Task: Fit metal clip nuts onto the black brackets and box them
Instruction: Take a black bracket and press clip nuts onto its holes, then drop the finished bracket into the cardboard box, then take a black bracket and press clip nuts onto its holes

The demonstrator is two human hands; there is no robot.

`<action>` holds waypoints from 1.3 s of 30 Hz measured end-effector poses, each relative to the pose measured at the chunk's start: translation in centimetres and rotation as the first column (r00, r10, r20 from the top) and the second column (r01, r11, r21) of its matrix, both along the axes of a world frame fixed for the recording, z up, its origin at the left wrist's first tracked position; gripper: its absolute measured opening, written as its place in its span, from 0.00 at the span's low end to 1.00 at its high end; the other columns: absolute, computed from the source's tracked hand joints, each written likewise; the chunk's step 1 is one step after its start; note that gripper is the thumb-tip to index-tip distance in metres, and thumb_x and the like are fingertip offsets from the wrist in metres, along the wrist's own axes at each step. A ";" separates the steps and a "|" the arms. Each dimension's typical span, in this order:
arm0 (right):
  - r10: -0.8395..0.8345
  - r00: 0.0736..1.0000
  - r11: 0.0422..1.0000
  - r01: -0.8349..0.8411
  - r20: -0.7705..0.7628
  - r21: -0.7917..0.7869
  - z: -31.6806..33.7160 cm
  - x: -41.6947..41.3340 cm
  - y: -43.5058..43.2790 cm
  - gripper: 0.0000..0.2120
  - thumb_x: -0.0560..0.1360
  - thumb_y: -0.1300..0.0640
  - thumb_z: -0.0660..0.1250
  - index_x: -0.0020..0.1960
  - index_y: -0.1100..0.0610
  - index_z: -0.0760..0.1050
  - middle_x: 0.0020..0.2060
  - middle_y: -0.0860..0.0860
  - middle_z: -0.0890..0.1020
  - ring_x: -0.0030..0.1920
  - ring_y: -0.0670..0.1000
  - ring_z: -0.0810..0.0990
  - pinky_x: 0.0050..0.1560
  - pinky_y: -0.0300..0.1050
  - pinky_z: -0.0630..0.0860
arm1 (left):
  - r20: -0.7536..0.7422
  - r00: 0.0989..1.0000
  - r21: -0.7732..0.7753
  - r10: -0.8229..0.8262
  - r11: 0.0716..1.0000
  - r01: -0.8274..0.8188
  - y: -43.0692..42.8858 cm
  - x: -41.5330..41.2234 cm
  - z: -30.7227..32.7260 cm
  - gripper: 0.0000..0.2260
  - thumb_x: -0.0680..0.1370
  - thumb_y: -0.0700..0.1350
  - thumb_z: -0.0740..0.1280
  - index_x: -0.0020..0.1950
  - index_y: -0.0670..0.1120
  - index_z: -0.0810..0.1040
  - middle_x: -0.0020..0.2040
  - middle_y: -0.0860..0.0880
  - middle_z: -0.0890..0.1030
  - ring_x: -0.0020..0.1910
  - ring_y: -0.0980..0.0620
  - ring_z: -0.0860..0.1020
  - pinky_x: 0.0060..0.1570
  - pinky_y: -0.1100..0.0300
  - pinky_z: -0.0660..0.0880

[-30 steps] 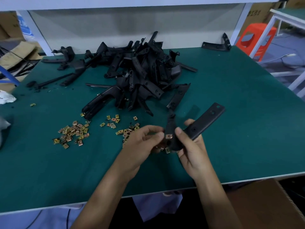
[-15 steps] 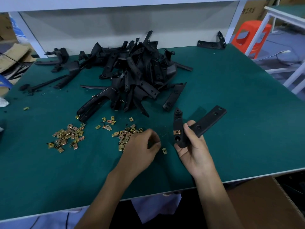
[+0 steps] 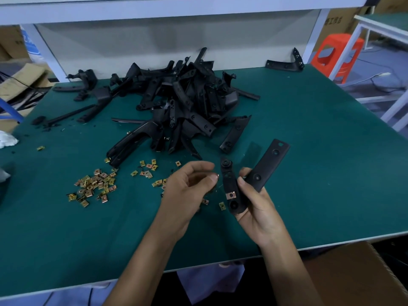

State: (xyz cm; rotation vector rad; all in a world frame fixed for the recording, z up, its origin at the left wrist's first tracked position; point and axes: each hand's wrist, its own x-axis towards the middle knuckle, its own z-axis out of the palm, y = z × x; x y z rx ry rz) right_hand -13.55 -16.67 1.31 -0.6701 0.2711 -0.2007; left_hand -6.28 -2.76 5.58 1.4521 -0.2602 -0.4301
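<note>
Landmark: pile of black brackets [image 3: 187,107], heaped at the back centre of the green table [image 3: 320,140].
White cloth [image 3: 7,140]: far left of the pile, at the table edge.
Stray nut [image 3: 40,148]: alone, well left of the pile.
Loose brackets [image 3: 88,102]: scattered just left of the pile, some touching it.
Main nut heap [image 3: 95,187]: gold and copper clip nuts, in front of the pile and to its left, apart from it.
Smaller nut scatter [image 3: 148,168]: close in front of the pile, between the main heap and the left hand.
Left hand [image 3: 187,191]: in front of the pile, above the table, fingers curled; thumb and fingertips pinched a single clip nut [image 3: 216,176], of which only a coppery glint showed.
Two nuts [image 3: 222,205]: flat on the table between the hands.
Held bracket [image 3: 256,173]: V-shaped, in front of the pile and slightly right, both arms pointing up towards the pile.
Fitted nut [image 3: 231,195]: clipped on the shorter arm of the held bracket, near its bend.
Right hand [image 3: 258,208]: gripped the held bracket at the bend, thumb across its front.
Lone bracket [image 3: 284,65]: well right of the pile, at the back edge.
Orange stool [image 3: 337,54]: off the table, further right of the pile.
Cardboard box [image 3: 357,277]: below the near table edge, right of the pile.
</note>
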 end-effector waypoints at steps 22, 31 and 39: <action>0.019 1.000 0.980 -0.020 -0.008 -0.198 0.3 0.1 0.7 0.14 0.69 0.57 0.77 0.52 0.53 0.78 0.48 0.60 0.83 0.44 0.57 0.85 0.38 0.47 0.83 | -0.277 0.961 -0.014 -0.023 1.000 0.019 0.2 -0.4 0.6 0.04 0.73 0.42 0.75 0.46 0.50 0.86 0.35 0.51 0.81 0.29 0.57 0.73 0.33 0.61 0.68; -0.246 0.966 0.968 0.240 -0.077 -0.075 1.0 -8.0 -2.3 0.17 0.76 0.68 0.66 0.61 0.54 0.77 0.48 0.59 0.84 0.41 0.54 0.86 0.33 0.45 0.81 | 0.299 0.891 0.486 -0.342 0.858 0.166 -1.4 -0.8 -1.6 0.03 0.75 0.56 0.69 0.46 0.66 0.82 0.40 0.64 0.84 0.40 0.67 0.81 0.40 0.77 0.72; -0.871 0.407 0.391 0.913 -0.276 0.113 2.1 -22.5 -13.4 0.26 0.81 0.47 0.65 0.73 0.61 0.68 0.63 0.57 0.81 0.60 0.54 0.81 0.60 0.48 0.78 | 0.415 0.708 0.867 -0.571 0.484 -0.118 -2.3 -0.2 -4.9 0.14 0.71 0.62 0.69 0.54 0.61 0.79 0.53 0.41 0.81 0.50 0.37 0.79 0.54 0.42 0.76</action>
